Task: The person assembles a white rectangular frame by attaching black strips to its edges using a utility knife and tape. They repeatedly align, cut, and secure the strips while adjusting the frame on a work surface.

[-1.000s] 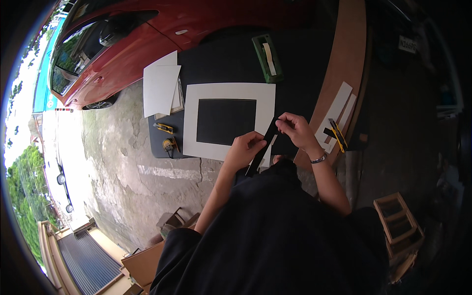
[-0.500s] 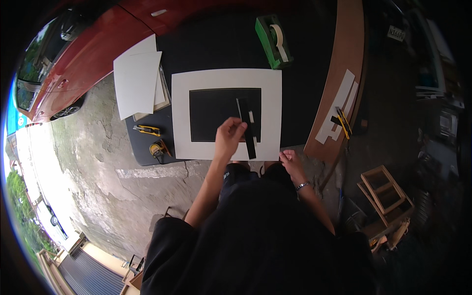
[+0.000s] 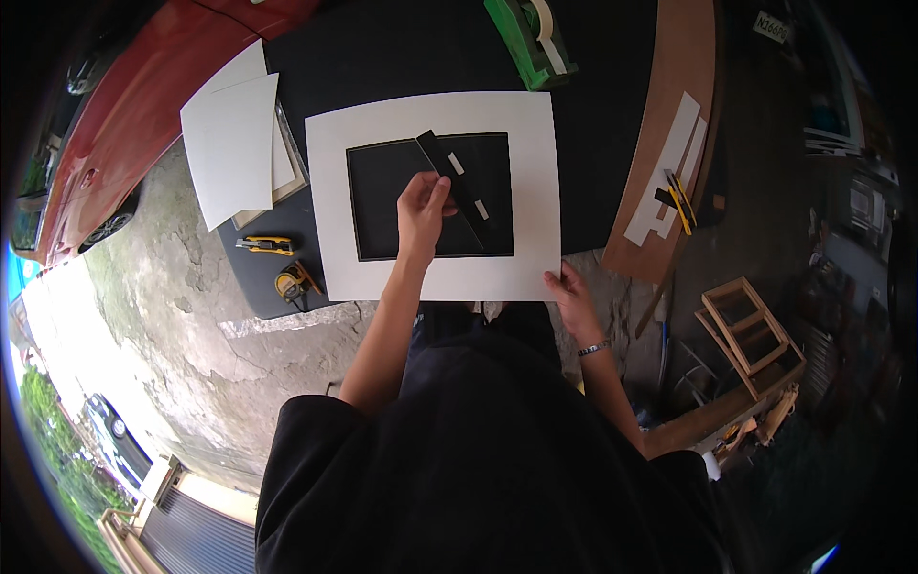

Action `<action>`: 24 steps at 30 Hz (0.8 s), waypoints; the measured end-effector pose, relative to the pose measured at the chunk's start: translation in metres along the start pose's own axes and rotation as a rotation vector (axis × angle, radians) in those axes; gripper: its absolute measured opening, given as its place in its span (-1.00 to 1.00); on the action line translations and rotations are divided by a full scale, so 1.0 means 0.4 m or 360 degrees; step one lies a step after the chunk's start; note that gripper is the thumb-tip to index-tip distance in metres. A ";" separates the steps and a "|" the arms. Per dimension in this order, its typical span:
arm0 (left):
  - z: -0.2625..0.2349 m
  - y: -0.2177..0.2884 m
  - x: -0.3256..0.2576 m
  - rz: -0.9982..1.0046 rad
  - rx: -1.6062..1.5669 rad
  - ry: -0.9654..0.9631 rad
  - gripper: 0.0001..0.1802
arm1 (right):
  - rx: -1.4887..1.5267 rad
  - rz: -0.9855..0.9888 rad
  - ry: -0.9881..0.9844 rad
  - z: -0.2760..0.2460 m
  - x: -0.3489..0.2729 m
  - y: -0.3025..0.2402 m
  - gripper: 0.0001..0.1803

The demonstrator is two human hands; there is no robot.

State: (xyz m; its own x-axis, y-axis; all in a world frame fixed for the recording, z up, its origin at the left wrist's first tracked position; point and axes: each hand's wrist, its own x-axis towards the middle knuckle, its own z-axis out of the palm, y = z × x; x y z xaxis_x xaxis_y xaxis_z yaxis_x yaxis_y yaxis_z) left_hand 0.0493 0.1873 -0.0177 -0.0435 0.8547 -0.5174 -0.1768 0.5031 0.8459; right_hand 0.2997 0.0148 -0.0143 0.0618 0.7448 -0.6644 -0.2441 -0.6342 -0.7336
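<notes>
A white mat board [image 3: 534,210] with a rectangular window cut through it lies on the black table, near its front edge. Over the window, my left hand [image 3: 421,212] pinches a thin black strip [image 3: 433,151] between thumb and fingers, the strip slanting from upper left to lower right. Two small white pieces [image 3: 456,164] that look like tape show along the strip's right side; whether they stick to it I cannot tell. At the board's near right corner, my right hand [image 3: 575,295] holds the edge with thumb and curled fingers.
White sheets [image 3: 229,143] are stacked at the table's left. Before them lie a yellow utility knife [image 3: 265,245] and a tape measure [image 3: 292,282]. A green tape dispenser [image 3: 521,43] stands behind the board. On the right, a brown board [image 3: 639,177] bears white strips [image 3: 662,182] and another utility knife [image 3: 680,201].
My left hand has moved the black strip up and left, tilting it further. My right hand has taken hold of the mat board's corner. The whole view has shifted a little.
</notes>
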 end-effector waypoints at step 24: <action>0.131 -0.102 0.009 -0.0372 0.0098 -0.0606 -0.71 | -0.0333 -0.0041 -0.0107 0.027 -0.056 -0.037 -0.60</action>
State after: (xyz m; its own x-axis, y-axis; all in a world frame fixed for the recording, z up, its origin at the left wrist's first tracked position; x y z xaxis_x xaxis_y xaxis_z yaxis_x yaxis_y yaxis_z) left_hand 0.1081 0.1765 -0.0474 0.3574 0.6977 -0.6209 -0.0798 0.6852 0.7240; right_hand 0.2916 0.0096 0.0131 -0.0008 0.7690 -0.6392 -0.0368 -0.6388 -0.7685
